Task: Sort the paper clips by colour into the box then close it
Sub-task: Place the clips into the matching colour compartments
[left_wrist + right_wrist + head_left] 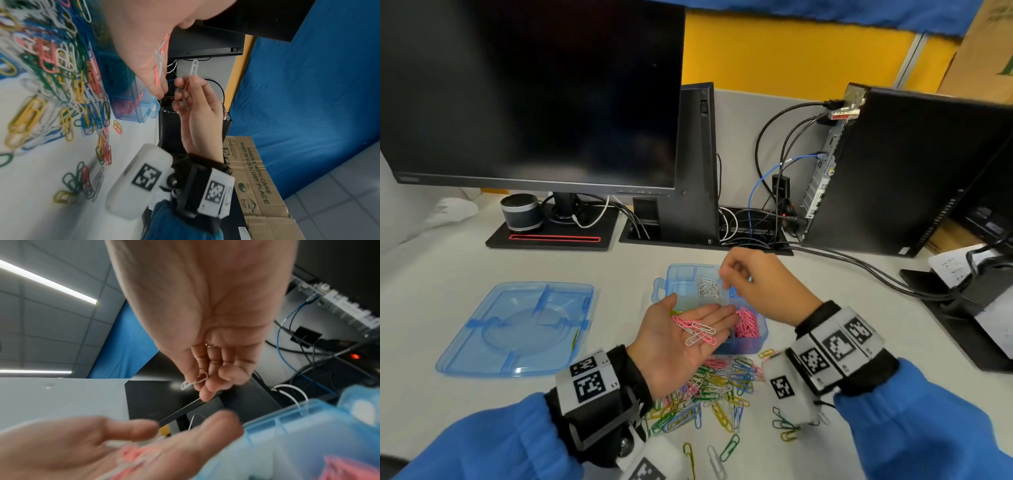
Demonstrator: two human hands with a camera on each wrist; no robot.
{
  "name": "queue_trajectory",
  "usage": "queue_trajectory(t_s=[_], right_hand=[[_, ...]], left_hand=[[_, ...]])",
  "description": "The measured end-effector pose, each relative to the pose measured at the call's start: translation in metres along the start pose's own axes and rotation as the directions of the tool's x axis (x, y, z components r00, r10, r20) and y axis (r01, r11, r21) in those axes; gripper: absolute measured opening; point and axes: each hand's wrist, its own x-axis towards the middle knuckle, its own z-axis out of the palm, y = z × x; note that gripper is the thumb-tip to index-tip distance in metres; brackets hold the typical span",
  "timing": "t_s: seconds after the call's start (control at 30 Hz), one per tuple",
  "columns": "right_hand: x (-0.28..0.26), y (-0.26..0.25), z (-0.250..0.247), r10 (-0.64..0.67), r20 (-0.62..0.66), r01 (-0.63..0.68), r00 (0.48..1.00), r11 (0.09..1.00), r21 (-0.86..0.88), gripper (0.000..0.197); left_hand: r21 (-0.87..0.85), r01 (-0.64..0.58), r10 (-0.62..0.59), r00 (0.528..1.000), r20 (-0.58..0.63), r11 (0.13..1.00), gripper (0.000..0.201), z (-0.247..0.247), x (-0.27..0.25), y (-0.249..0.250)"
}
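My left hand lies palm up over the near edge of the blue compartment box, carrying several pink clips and a white one on the open palm. My right hand hovers above the box and pinches a white paper clip between thumb and fingers, seen also in the right wrist view as the white paper clip. Inside the box are white clips in one compartment and pink clips in another. A mixed pile of coloured clips lies on the table before the box.
The box's clear blue lid lies upturned on the table at left. A monitor with a small speaker stands behind; a PC tower and cables are at right. Stray clips lie near the front edge.
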Motion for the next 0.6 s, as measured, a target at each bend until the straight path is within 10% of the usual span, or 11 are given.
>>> queue_trajectory(t_s=[0.3,0.6], right_hand=[[0.024,0.013,-0.001,0.103,0.096,-0.083,0.990,0.979,-0.189,0.036],[-0.022,-0.021,0.005,-0.128,0.169,0.138,0.977,0.989,-0.054,0.014]], left_hand=[[0.046,0.000,0.002,0.999,-0.036,0.999,0.066,-0.005,0.003,0.003],[-0.038,-0.026,0.030,0.994,0.102,0.999,0.073,-0.005,0.003,0.007]])
